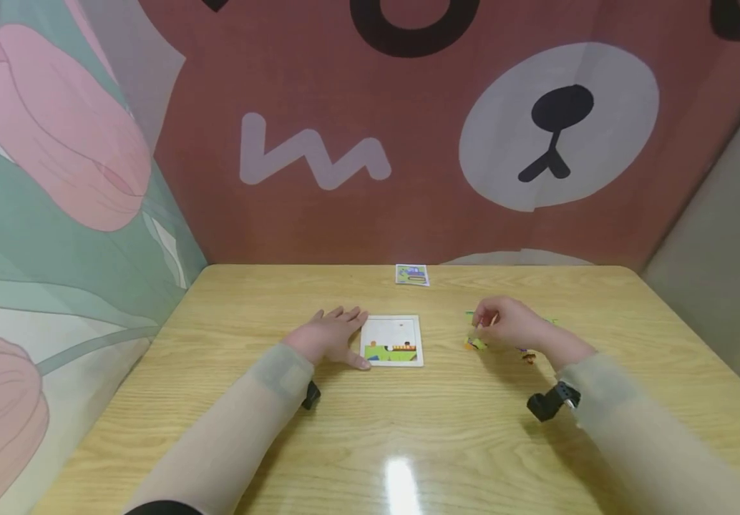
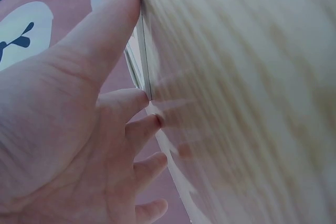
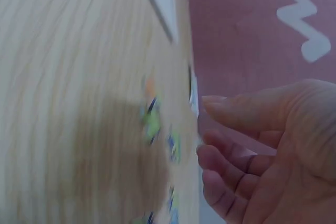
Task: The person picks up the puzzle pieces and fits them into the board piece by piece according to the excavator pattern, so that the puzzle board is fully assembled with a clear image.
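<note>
I see a square, white-rimmed board lying flat near the middle, its far part mostly white, its near part pictured in green with an orange strip. Apart from it, to the right, small bright pieces lie scattered: green and orange leftmost, purple and brown farther right.

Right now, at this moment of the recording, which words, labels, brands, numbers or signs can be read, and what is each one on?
None can be read.
Board: printed scene; any lettering is too small to read.
Card: printed picture; any lettering is too small to read.
Pieces: too small in the head view, blurred in the right wrist view.
Wall: a pale zigzag and other drawn shapes, no legible words.
</note>
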### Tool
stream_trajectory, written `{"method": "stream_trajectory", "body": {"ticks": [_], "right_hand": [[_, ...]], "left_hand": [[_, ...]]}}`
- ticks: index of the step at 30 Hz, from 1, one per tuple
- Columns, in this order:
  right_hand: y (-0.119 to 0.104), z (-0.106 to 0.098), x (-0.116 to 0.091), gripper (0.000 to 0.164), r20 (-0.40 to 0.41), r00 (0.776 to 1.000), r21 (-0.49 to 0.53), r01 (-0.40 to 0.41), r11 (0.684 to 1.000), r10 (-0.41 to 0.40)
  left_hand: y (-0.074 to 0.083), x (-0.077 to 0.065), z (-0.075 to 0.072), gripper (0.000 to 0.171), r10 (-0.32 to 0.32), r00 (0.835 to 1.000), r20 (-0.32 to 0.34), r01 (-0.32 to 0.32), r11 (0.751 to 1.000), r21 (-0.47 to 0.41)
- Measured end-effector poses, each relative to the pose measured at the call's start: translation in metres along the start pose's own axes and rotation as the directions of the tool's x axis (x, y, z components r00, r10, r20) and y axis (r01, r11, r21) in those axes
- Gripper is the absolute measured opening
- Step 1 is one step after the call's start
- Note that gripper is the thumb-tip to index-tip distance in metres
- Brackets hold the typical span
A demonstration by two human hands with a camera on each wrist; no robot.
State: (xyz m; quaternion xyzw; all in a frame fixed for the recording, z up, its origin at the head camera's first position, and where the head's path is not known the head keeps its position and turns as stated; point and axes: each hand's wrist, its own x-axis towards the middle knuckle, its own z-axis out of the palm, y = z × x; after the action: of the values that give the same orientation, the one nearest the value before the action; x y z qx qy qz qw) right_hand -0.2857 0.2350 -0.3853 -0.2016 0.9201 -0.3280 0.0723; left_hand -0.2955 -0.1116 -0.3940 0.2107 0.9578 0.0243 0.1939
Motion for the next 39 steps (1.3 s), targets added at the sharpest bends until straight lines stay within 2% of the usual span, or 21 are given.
{"method": "stream_trajectory", "body": {"ticks": [6,10,23,29,32,36,39], "right_hand": [[0.015,0.004,-0.006,0.018,0.029,0.998,0.001,-0.059,0.998,0.059],[0.020,0.012,-0.004,0.025,0.028,0.999,0.009,-0.047,0.999,0.047],[0.020,0.024,0.003,0.025,-0.012,0.999,0.022,-0.052,0.998,0.053],[0.009,0.030,0.011,0.013,-0.066,0.998,0.079,0.004,0.997,0.002],[-0.002,0.034,0.018,0.008,-0.083,0.996,0.133,-0.008,0.991,0.019],[-0.020,0.044,0.033,0.004,-0.090,0.995,0.166,-0.037,0.985,0.052],[-0.032,0.054,0.044,0.004,-0.086,0.995,0.183,-0.032,0.983,0.049]], "left_hand": [[-0.002,-0.001,0.000,0.108,-0.001,1.000,0.007,0.001,1.000,-0.002],[-0.001,-0.002,0.000,0.108,-0.004,1.000,0.015,0.004,1.000,-0.004],[-0.001,0.001,0.003,0.109,-0.013,1.000,0.012,0.013,1.000,-0.001],[-0.003,0.003,0.004,0.110,-0.002,1.000,0.002,0.002,1.000,0.029],[-0.004,0.005,0.004,0.110,-0.007,1.000,0.004,0.007,1.000,0.021],[-0.003,0.008,0.004,0.110,-0.027,1.000,0.010,0.027,1.000,0.014],[-0.001,0.007,0.003,0.109,-0.028,1.000,0.012,0.028,1.000,0.011]]}}
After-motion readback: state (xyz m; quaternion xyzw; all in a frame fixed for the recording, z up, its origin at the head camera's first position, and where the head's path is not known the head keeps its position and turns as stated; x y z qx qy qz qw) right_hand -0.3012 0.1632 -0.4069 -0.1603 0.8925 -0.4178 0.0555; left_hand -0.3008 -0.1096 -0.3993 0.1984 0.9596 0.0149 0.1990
